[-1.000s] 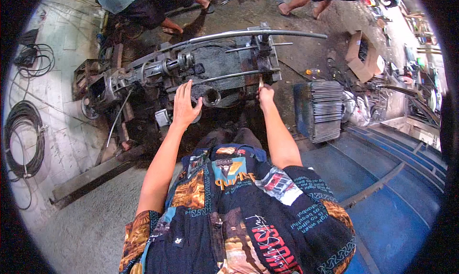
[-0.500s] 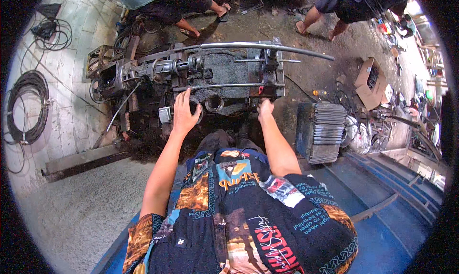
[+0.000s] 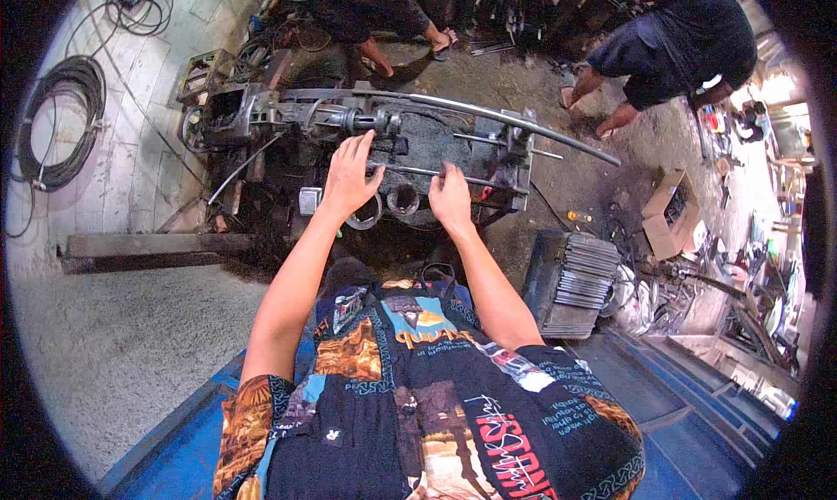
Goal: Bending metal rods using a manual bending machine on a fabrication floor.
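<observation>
In front of me lies a dark, greasy machine with a thick metal spindle [image 3: 370, 122] at its left part. My left hand [image 3: 350, 179] is over the machine's near side, open, its fingers stretched toward the spindle; it holds nothing that I can see. My right hand [image 3: 451, 202] is at a thin metal rod [image 3: 497, 183] along the near side, thumb and index finger apart; the fingertips are blurred. Two round metal rings [image 3: 404, 201] sit between my hands, one partly under my left hand. A long tube [image 3: 523, 127] runs along the machine's far side.
A ribbed metal block [image 3: 575, 282] stands at my right, with an open cardboard box [image 3: 671, 214] beyond it. Two people in dark shorts [image 3: 654, 51] are across the machine. A coiled black hose [image 3: 65, 121] lies at the left. Tools and parts clutter the right edge.
My right hand has left the machine's right end and moved left along the near rod. My left hand has shifted slightly forward. The view has swung, and the person at right is bent lower.
</observation>
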Tool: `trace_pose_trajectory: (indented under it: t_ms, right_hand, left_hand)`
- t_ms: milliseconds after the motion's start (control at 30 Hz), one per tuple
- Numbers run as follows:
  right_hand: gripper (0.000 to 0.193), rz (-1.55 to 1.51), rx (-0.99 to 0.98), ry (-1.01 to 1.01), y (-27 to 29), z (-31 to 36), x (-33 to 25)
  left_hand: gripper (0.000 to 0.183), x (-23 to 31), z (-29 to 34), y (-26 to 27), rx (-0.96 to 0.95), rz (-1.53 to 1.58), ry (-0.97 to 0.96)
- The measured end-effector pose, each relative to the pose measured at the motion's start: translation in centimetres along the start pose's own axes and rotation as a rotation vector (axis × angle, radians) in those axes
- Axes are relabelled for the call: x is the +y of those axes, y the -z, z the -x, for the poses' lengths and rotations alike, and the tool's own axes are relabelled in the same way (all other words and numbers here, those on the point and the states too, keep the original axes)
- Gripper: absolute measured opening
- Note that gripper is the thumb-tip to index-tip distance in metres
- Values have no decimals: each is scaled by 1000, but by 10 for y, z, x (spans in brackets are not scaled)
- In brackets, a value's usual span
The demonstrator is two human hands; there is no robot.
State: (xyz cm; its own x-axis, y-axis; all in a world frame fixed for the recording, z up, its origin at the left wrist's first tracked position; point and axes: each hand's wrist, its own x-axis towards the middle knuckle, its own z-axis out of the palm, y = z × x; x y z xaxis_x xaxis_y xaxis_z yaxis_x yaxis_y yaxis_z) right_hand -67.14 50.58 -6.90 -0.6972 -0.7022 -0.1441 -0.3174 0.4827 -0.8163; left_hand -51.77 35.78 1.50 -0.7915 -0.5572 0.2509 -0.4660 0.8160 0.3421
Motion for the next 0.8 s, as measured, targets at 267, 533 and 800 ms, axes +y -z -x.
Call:
trace_pose_trajectory:
  t_ms: [267,533,800]
  right_hand:
    - [35,287,147,321,-16,-39,-118]
    - [36,173,-51,186,-114,-31,-218]
    - [56,-195,-449,-461,-221,-26,-268]
  left_hand:
    - [58,-29,-38,71,-171,-170,-87]
    - [51,-154,-45,159,-74,8,-101]
    - [36,-328,18,207,-28,166,98]
